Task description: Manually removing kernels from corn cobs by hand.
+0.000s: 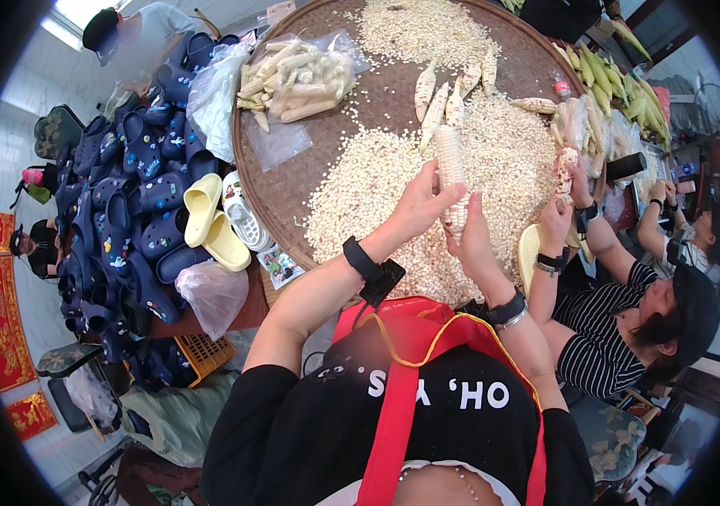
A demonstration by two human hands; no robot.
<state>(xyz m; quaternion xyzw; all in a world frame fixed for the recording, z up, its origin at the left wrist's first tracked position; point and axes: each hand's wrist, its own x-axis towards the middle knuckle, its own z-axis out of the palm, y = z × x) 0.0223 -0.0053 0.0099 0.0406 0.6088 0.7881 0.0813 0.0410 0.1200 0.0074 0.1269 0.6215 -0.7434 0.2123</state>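
A white corn cob (450,166) stands nearly upright in the view, between my two hands. My left hand (415,201) grips its middle, thumb across the front and fingers at the far side. Around the lower end closes my right hand (475,246), its thumb pointing up along the cob. Rows of pale kernels cover it, with a few reddish ones low down. Beneath both hands spreads a heap of loose corn kernels (360,190) on a round brown tray (391,95). Several whole cobs (436,107) lie just beyond, some with red-speckled kernels.
Bare cobs in a plastic bag (303,76) lie at the tray's left. Dark blue clogs (139,190) are piled on a table beside it, with yellow slippers (214,221). At right, a co-worker's hands (565,196) hold another cob. Husked corn (613,82) is stacked behind.
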